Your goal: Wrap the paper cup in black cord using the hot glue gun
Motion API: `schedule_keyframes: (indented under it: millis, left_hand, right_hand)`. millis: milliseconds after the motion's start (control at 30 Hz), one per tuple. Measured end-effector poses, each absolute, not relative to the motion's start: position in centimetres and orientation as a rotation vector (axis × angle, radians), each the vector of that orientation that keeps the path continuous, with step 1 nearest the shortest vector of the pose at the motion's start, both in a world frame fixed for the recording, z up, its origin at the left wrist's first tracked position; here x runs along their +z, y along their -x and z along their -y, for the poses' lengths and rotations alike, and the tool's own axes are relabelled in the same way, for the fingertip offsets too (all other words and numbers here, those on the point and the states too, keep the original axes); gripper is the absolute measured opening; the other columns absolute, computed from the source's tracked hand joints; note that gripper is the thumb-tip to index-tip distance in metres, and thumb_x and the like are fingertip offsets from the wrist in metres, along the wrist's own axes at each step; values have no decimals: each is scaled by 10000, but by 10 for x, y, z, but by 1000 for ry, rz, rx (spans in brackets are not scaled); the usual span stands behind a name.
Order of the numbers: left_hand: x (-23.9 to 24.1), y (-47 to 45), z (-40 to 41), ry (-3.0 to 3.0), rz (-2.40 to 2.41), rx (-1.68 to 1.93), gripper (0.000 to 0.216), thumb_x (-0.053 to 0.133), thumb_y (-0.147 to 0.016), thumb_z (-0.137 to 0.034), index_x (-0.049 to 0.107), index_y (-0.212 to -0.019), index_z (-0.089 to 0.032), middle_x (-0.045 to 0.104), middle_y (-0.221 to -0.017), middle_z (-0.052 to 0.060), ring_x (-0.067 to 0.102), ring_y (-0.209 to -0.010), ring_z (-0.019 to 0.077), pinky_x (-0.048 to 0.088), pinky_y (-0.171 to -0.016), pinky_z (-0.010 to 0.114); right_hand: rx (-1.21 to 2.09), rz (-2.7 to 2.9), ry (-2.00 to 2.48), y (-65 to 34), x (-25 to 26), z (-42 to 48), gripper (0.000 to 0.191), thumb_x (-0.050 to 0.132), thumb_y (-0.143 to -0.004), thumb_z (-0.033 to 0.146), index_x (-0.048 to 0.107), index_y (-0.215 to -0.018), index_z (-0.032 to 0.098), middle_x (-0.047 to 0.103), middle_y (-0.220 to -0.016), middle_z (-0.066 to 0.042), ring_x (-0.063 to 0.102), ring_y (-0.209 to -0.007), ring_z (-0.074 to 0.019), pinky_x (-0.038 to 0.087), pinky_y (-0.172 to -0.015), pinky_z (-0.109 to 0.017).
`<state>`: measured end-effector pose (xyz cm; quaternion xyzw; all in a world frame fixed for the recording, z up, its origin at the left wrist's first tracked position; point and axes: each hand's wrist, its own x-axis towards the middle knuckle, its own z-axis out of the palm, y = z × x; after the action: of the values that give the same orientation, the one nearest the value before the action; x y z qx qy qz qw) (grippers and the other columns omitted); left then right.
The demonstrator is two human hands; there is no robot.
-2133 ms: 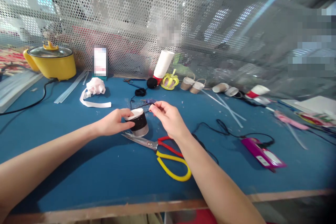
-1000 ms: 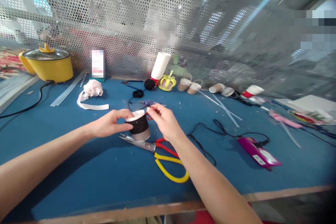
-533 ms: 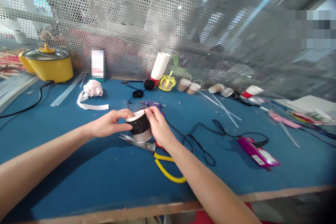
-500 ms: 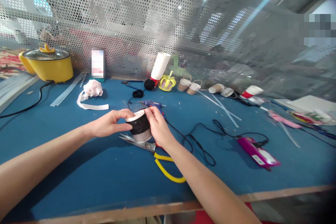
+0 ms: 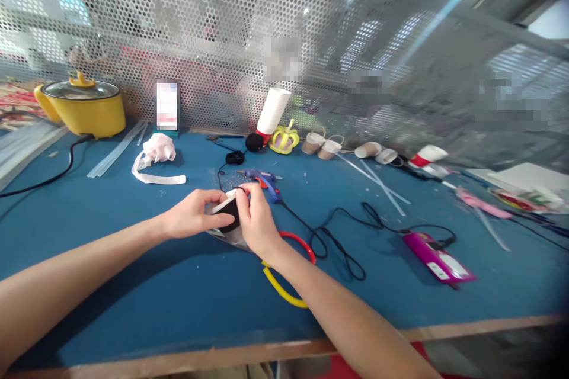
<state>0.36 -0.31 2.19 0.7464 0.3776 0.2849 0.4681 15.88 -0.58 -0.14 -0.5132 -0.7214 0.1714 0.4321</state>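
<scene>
A small white paper cup [image 5: 217, 208] with black cord [image 5: 229, 213] wound around its side is between my hands, low over the table. My left hand [image 5: 195, 213] grips it with fingers over the rim and thumb pressed on the black winding. My right hand [image 5: 258, 219] is closed at the rim on the other side, pinching the cord against the cup. Scissors [image 5: 287, 293] with red and yellow handles lie beneath, partly hidden by my right wrist. Just beyond my hands is a blue glue gun [image 5: 267, 182].
Black cord bundles [image 5: 235, 157] and a crumpled white ribbon [image 5: 159, 149] lie further back. A yellow pot [image 5: 91, 115] stands left. A stack of paper cups [image 5: 272, 112] leans near the mesh screen, beside a yellow basket [image 5: 284, 140]. A purple power strip [image 5: 438, 257] and cables are at right.
The cup has tilted, and its bare lower part is now mostly hidden. My left thumb has slid further across the black winding. My right hand has shifted slightly left and lower.
</scene>
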Motion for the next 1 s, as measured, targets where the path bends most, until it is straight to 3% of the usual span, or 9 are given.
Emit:
schedule_keyframes:
  millis: [200,367,767,900,1000]
  left_hand:
    - [17,-6,3,-1897,-999,747,155,503,-721,-264,543,-678,-121,491,-625,-37,423,-609,90,346,-578,200]
    - [16,-3,0,-1927,-966,729,175,505,-732,-287,568,-734,-124,522,-668,-26,454,-644,106,370,-605,206]
    - [13,1,-6,-2055,-965,744,194,497,-764,-296,579,-830,-132,584,-780,9,514,-745,140,405,-701,238]
    - [13,3,-9,-2147,-1008,779,226,516,-753,-309,569,-884,-133,596,-878,50,528,-832,174,406,-777,283]
    - [11,4,-11,-2160,-1022,762,182,517,-743,-278,550,-852,-137,580,-814,30,518,-774,156,414,-736,272]
  right_hand:
    - [250,1904,1208,-161,1,5,113,330,-864,268,406,-872,185,507,-900,-99,514,-835,-194,434,-736,-356]
    - [340,1870,1134,-166,2,3,90,354,-860,262,418,-852,200,505,-959,-101,509,-924,-194,432,-782,-355]
    - [464,1822,1185,-161,-5,3,190,349,-869,297,439,-974,165,544,-922,-108,531,-896,-207,437,-753,-365]
    - [401,1834,1137,-161,-6,2,144,344,-872,284,424,-935,181,523,-970,-114,510,-960,-207,433,-776,-366]
    - [390,1857,1115,-161,-9,0,88,355,-869,268,408,-877,198,508,-992,-111,505,-965,-199,433,-788,-368]
